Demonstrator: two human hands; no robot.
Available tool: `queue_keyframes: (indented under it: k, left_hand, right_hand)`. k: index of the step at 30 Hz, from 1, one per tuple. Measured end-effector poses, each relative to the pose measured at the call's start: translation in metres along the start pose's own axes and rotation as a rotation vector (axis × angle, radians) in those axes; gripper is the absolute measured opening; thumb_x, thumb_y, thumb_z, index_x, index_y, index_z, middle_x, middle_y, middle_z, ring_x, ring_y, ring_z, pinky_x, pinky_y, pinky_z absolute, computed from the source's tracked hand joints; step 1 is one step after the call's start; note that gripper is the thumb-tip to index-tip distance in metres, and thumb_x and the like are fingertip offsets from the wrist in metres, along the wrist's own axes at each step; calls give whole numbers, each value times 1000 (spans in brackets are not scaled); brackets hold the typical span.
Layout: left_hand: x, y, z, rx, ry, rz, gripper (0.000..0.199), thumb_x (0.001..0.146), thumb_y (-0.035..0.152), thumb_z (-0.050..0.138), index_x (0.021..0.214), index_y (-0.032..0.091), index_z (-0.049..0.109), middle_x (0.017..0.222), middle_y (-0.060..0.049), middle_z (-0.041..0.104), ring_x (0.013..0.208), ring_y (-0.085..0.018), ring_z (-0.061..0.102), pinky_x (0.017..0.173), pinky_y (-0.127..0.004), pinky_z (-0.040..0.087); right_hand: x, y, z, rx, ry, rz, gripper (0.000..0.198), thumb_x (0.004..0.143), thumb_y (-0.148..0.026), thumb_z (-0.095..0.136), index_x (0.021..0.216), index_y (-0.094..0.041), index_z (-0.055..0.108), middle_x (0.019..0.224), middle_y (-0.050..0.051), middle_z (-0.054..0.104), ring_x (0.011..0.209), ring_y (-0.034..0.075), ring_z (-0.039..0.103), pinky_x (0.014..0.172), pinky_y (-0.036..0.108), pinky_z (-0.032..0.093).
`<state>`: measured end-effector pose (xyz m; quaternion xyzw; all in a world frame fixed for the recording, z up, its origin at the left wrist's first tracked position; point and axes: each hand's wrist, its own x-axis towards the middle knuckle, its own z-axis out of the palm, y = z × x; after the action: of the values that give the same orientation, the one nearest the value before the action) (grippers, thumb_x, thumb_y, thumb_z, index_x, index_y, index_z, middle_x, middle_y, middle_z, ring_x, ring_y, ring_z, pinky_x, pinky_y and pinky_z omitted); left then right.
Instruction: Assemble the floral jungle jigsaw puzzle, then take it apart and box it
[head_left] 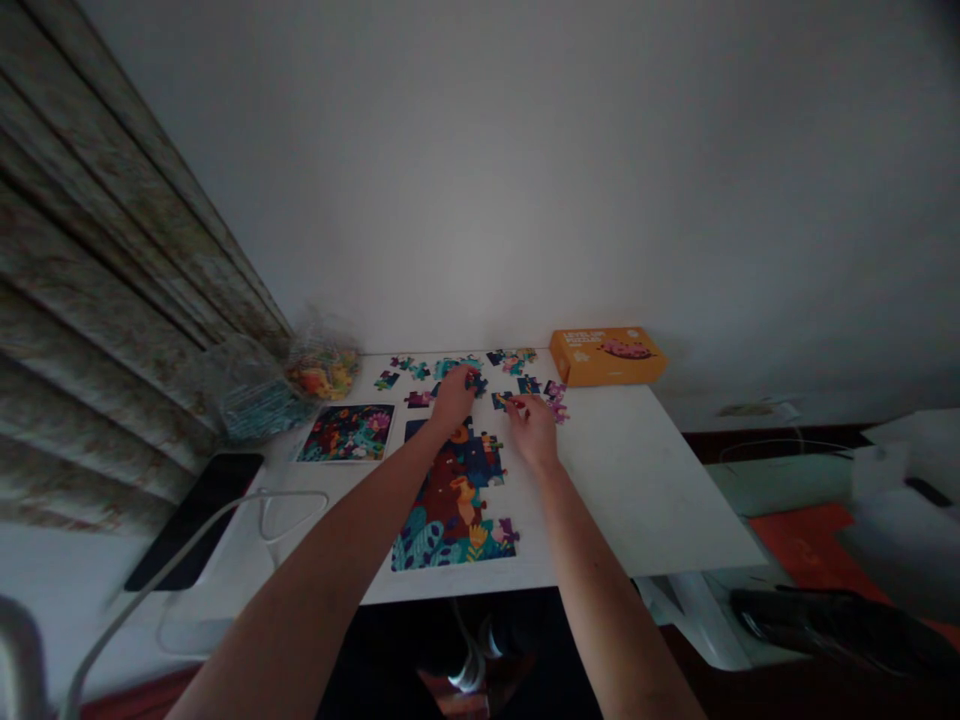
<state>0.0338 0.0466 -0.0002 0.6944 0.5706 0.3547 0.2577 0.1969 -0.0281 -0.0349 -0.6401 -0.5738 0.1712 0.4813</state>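
A partly joined jigsaw puzzle (450,495) with dark blue, brown and teal artwork lies flat on the white table (622,480). Beyond its upper edge my left hand (454,392) is closed among loose pieces, its fingertips pinched on a small dark piece that they partly cover. Just to the right, my right hand (532,425) pinches a dark blue puzzle piece (501,401) with a yellow mark, close to the table. Loose puzzle pieces (517,360) are scattered behind and around both hands. A printed reference picture (349,433) lies left of the puzzle.
An orange puzzle box (607,356) stands at the back right against the wall. Clear plastic bags of pieces (322,370) sit at the back left, beside the curtain (112,260). A black tablet-like slab (196,520) and a white cable (157,580) are at the left edge.
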Motion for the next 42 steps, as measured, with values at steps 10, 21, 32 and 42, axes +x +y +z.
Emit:
queue_keyframes:
  k: [10,21,32,42]
  left_hand:
    - [-69,10,19,-1003,137,-332,41,65,21,81,100,20,61,87,0,66,77,-15,68,83,-37,59]
    - [-81,-17,-27,-640,-10,-183,37,70,28,73,106,22,65,107,-4,70,81,-15,65,71,-28,54]
    - [-70,-56,-86,-465,101,-127,25,75,41,65,90,21,69,79,0,67,68,-15,54,66,-27,45]
    - [-70,-56,-83,-481,85,-142,23,80,36,62,95,20,68,79,0,66,67,-15,57,66,-27,48]
  right_hand:
    - [0,-20,0,751,-234,333,46,64,-48,85,101,-24,71,75,-2,68,55,15,56,48,27,40]
    - [-2,-13,1,736,-162,381,42,62,-55,83,78,-23,61,71,-3,66,67,16,65,59,27,52]
    - [-5,-9,3,785,-181,430,54,56,-47,87,93,-28,53,79,-4,71,65,17,67,60,28,51]
    - [2,1,-6,560,-64,260,51,69,-57,78,105,-23,70,69,-3,63,62,15,56,58,28,43]
